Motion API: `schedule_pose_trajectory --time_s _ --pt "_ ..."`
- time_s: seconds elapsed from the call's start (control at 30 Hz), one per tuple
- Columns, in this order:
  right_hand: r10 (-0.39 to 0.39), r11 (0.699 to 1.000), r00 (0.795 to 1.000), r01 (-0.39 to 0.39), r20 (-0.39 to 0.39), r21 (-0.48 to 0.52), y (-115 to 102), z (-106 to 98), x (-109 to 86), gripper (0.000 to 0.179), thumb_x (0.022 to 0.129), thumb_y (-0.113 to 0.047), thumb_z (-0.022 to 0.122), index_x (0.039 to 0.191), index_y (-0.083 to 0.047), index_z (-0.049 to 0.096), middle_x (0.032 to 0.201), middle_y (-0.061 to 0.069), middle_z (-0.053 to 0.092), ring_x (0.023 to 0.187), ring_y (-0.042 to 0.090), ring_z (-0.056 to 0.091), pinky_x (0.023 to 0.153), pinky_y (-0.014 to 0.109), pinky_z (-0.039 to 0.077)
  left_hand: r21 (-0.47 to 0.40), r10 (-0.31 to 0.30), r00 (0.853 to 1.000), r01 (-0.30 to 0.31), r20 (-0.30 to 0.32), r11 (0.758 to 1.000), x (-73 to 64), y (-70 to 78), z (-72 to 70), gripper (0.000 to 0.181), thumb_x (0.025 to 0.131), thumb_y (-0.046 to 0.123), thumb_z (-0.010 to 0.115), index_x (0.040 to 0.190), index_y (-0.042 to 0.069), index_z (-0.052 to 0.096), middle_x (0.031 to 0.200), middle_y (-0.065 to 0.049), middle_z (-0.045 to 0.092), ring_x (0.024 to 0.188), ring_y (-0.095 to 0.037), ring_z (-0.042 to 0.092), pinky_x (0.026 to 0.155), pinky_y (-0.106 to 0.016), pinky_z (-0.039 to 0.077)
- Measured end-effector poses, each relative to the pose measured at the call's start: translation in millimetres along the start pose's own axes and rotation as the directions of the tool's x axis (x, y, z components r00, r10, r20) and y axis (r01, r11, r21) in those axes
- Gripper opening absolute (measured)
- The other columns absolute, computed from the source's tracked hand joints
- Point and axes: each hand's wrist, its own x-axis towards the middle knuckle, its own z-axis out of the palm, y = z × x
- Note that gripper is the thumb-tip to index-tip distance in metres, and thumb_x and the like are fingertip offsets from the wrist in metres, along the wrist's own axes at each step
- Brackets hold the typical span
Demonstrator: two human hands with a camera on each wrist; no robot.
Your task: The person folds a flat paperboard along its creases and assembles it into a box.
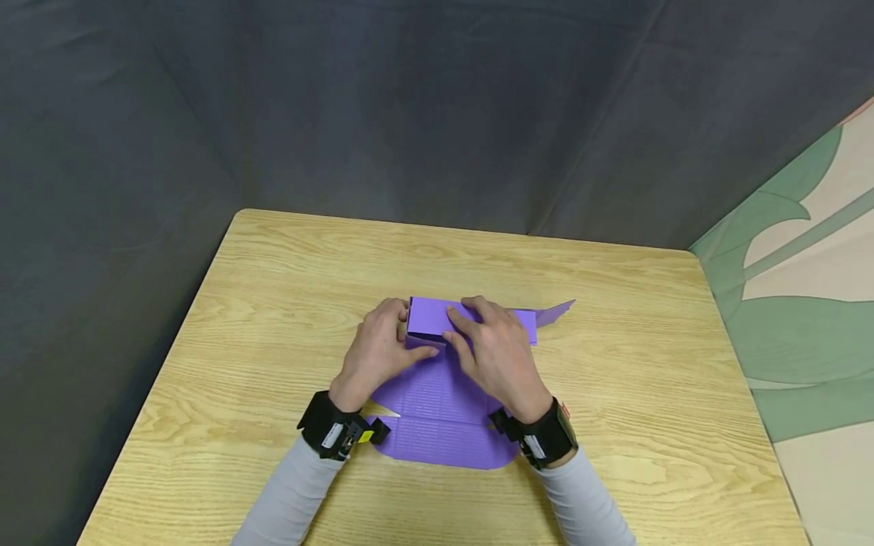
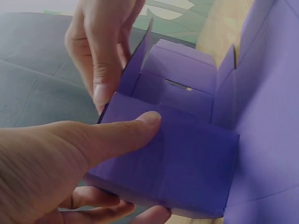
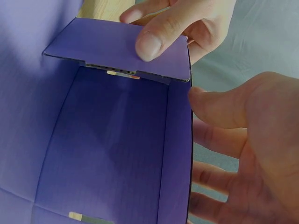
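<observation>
Purple box against both hands

Wood-grain worktop: rounded far corners. Dark grey cloth behind its far edge, continuing along left edge. Green-and-beige leaf-patterned backdrop beside right edge.

A purple cardboard box, only partly folded into shape, lies on the bench, its broad lid panel spreading toward the near side with creases across it and rounded corners along the near edge. At the far side its narrow walls are bent up into a shallow tray, the left end panel folded over on itself, while a loose flap juts outward at a slant from the right end.
</observation>
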Motion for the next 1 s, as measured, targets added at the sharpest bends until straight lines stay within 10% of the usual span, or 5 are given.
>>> schedule_pose_trajectory --time_s 0.53,0.73,1.0 --pt "0.003 1.000 1.000 -0.003 -0.009 0.001 -0.6 -0.4 0.5 0.039 0.103 -0.033 0.071 0.133 -0.009 0.076 0.132 0.017 0.069 0.119 0.038 0.070 0.102 0.054 0.055 -0.007 -0.044 0.999 0.044 -0.028 0.999 1.1 -1.5 8.5 0.073 0.077 0.034 0.100 0.127 0.000 0.059 0.096 -0.013 0.066 0.066 -0.013 0.057 0.058 -0.029 0.048" --pt "0.009 1.000 1.000 -0.009 -0.015 0.009 -0.3 -0.6 0.3 0.039 0.103 -0.033 0.072 0.133 -0.010 0.076 0.132 0.016 0.069 0.119 0.037 0.070 0.103 0.054 0.055 0.023 -0.039 0.998 0.040 -0.040 0.999 2.1 -2.6 11.6 0.083 0.077 0.038 0.099 0.139 -0.002 0.060 0.129 -0.019 0.069 0.098 -0.029 0.071 0.083 -0.045 0.061" --pt "0.016 1.000 1.000 -0.015 -0.025 0.023 -0.7 -0.2 0.0 0.039 0.102 -0.033 0.073 0.132 -0.010 0.077 0.131 0.016 0.070 0.118 0.037 0.070 0.103 0.053 0.056 0.063 -0.023 0.998 0.028 -0.066 0.998 3.8 -4.9 16.5 0.074 0.078 0.042 0.097 0.130 -0.001 0.067 0.118 -0.015 0.076 0.105 -0.032 0.075 0.085 -0.047 0.063"
